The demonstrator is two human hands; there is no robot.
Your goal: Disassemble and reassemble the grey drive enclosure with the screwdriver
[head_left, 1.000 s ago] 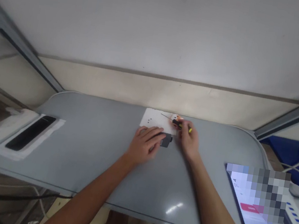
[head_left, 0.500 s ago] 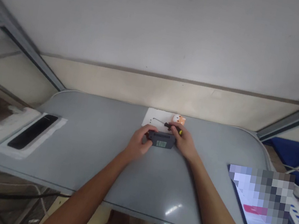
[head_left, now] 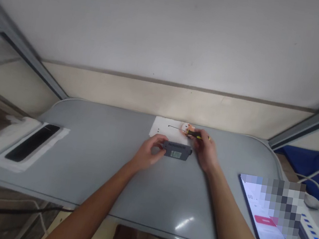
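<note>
My left hand (head_left: 148, 149) grips the left end of a small dark grey box (head_left: 176, 150) with vent slots and a label, held on edge on the grey table (head_left: 104, 155). My right hand (head_left: 206, 151) is at the box's right end and holds a screwdriver (head_left: 189, 132) with a black and yellow handle; its thin shaft points left over a white sheet (head_left: 164, 129). A small orange and white figure (head_left: 186, 127) sits on that sheet behind the screwdriver, partly hidden.
A black phone (head_left: 32, 141) lies on white packaging at the table's left end. A lit phone (head_left: 266, 213) with a cable rests at the right, beside a white power strip (head_left: 314, 237). A blue cloth and white cables lie further right. A wall rises behind the table.
The dark box, first lying flat under my left hand, was tipped up onto its edge and shifted slightly right. My right hand with the screwdriver moved a little right.
</note>
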